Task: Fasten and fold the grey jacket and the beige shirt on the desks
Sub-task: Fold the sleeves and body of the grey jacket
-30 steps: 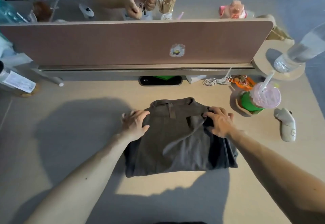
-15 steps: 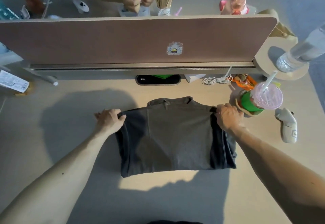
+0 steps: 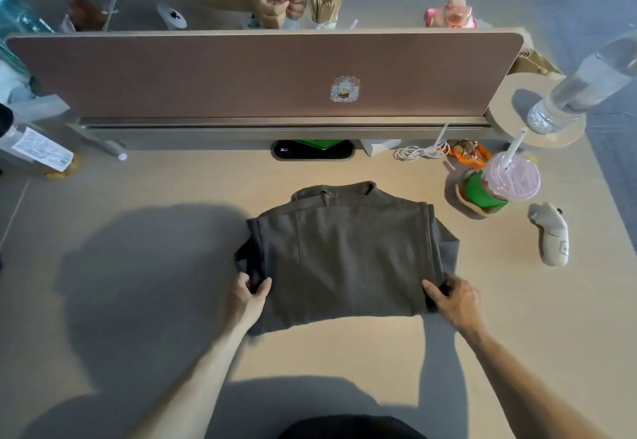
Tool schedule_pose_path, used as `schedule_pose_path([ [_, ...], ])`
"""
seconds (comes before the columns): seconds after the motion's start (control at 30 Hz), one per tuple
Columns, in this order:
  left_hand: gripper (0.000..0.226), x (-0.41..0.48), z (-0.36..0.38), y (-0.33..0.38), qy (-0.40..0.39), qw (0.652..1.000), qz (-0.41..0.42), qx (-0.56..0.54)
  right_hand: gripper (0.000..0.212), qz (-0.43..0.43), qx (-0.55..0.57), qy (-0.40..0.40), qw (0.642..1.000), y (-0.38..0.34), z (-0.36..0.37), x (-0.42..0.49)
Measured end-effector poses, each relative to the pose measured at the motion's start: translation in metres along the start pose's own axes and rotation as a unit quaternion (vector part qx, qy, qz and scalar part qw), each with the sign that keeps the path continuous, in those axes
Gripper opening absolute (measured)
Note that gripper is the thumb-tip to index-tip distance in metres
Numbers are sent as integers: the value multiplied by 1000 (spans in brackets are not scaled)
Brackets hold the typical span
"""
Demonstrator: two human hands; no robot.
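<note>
Presently we have both forearms stretched forward over the desk [image 3: 327,352]. Our left hand [image 3: 248,295] pinches the jacket [image 3: 344,256] at its near-left edge, thumb on top and fingers curled behind the fabric. Our right hand [image 3: 453,300] grips the near-right corner, thumb lying on the cloth. The jacket lies folded in a rough rectangle at mid-desk, collar toward the divider [image 3: 241,73]. A lidded cup [image 3: 499,187] and a pale controller [image 3: 551,235] sit to the right, apart from it. Beyond the divider, another person's hands [image 3: 279,0] are held together.
</note>
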State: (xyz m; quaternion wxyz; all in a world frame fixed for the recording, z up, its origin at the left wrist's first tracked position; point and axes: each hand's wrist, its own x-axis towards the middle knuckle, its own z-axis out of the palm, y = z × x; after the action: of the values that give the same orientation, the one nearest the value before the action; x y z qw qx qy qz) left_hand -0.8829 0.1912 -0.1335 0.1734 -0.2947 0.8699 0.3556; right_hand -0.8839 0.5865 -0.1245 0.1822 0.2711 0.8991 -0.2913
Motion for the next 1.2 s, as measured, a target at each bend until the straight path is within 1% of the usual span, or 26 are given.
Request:
schedule_pose_path([
  [0.07, 47, -7, 0, -5, -3, 1000, 15, 20, 38, -4, 41, 0, 999, 1, 3, -3],
  [0.1, 46, -8, -2, -6, 3, 999, 16, 28, 41, 0, 56, 11, 998, 0, 1, -3],
  [0.17, 34, -3, -13, -15, 10, 1000, -2, 25, 47, 6, 56, 33, 998, 3, -8, -1],
  [0.2, 28, -1, -21, -22, 8, 1000, -16, 26, 46, 11, 40, 35, 999, 9, -12, 1],
  [0.3, 48, 1, -36, -43, -8, 997, -64, 34, 39, 51, -4, 13, 999, 33, -18, -4],
  [0.33, 45, -1, -37, -46, -6, 998, -62, 29, 34, 67, -11, 3, 998, 38, -16, -8],
  [0.4, 28, -8, -33, -38, 6, 998, -56, -8, 17, 77, -27, 10, 997, 33, -12, -22],
  [0.43, 29, -11, -30, -31, 17, 998, -57, -35, 24, 64, -41, 28, 997, 27, -9, -28],
  [0.47, 33, -14, -27, -24, 25, 996, -55, -61, 37, 35, -60, 45, 997, 19, -6, -32],
  [0.5, 38, -18, -24, -17, 22, 995, -52, -85, 47, -4, -76, 64, 995, 7, -4, -39],
  [0.57, 50, -22, -19, -8, -7, 991, -23, -132, 58, -116, -106, 80, 984, -19, 4, -53],
  [0.63, 60, -25, -17, -6, -39, 985, 16, -168, 65, -220, -162, 58, 960, -43, 18, -67],
  [0.67, 62, -26, -17, -7, -52, 982, 33, -181, 69, -250, -192, 33, 948, -53, 28, -73],
  [0.73, 60, -27, -20, -8, -79, 976, 65, -192, 77, -274, -232, -35, 933, -73, 48, -81],
  [0.8, 54, -28, -25, -8, -115, 971, 91, -189, 81, -257, -256, -102, 926, -84, 67, -83],
  [0.87, 51, -32, -34, -1, -151, 964, 103, -193, 83, -232, -273, -144, 923, -88, 78, -80],
  [0.97, 60, -38, -47, 16, -172, 954, 132, -208, 84, -212, -305, -171, 913, -88, 83, -72],
  [1.07, 75, -45, -52, 41, -168, 953, 182, -176, 84, -216, -312, -181, 907, -89, 83, -69],
  [1.13, 81, -52, -47, 65, -172, 950, 215, -148, 84, -217, -297, -198, 909, -91, 80, -68],
  [1.2, 84, -63, -37, 99, -195, 940, 249, -126, 78, -219, -225, -219, 924, -91, 69, -63],
])
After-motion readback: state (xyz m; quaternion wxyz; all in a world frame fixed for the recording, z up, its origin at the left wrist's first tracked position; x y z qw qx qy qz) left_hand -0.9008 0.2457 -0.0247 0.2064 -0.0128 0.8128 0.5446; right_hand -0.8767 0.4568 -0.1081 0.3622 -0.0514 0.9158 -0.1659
